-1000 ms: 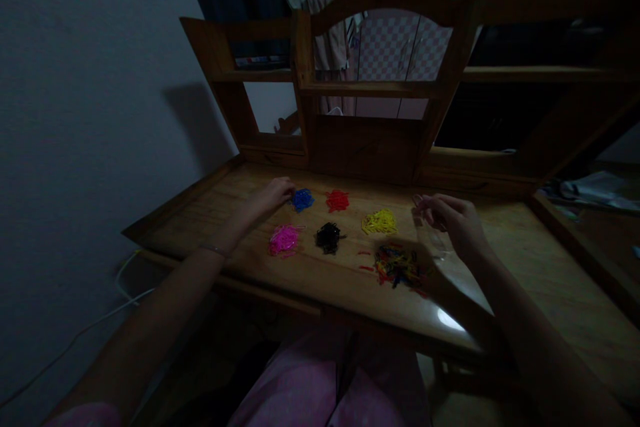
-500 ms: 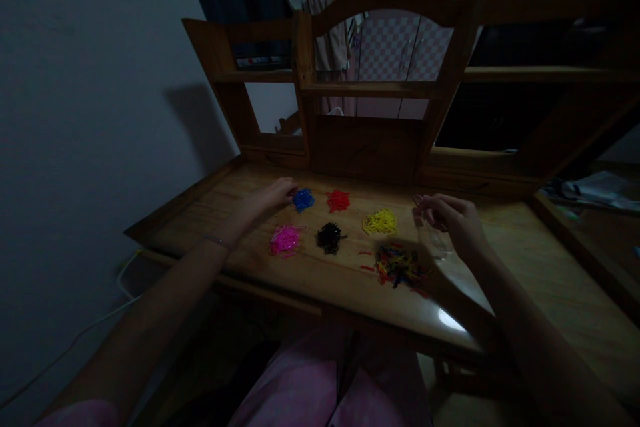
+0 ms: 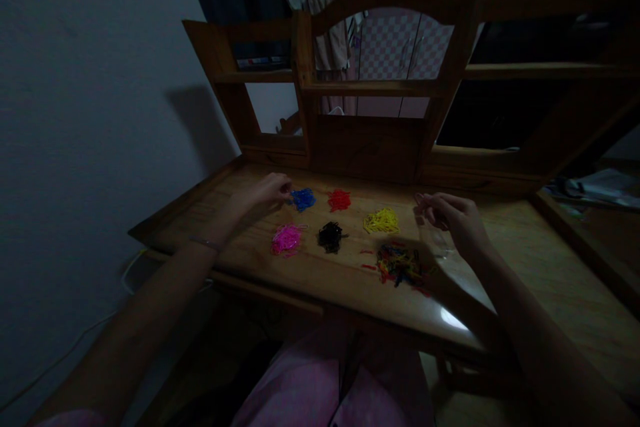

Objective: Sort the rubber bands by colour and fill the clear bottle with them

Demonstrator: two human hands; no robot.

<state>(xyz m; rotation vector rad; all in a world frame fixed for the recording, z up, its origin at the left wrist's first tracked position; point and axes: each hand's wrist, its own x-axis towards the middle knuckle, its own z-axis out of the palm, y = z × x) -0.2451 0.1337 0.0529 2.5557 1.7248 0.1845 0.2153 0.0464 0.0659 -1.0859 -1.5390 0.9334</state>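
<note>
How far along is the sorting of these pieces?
Blue pile, red pile, yellow pile, black pile and pink pile look sorted. Left hand is beside blue, right hand beyond yellow; what they hold is unclear. The mixed pile looks left.

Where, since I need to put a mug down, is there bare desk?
Bare patches: between the left forearm and the wall; between the pink pile and the desk's front edge; right of the right forearm. Crowded: the middle, with blue, red, black, yellow and mixed piles.
</note>
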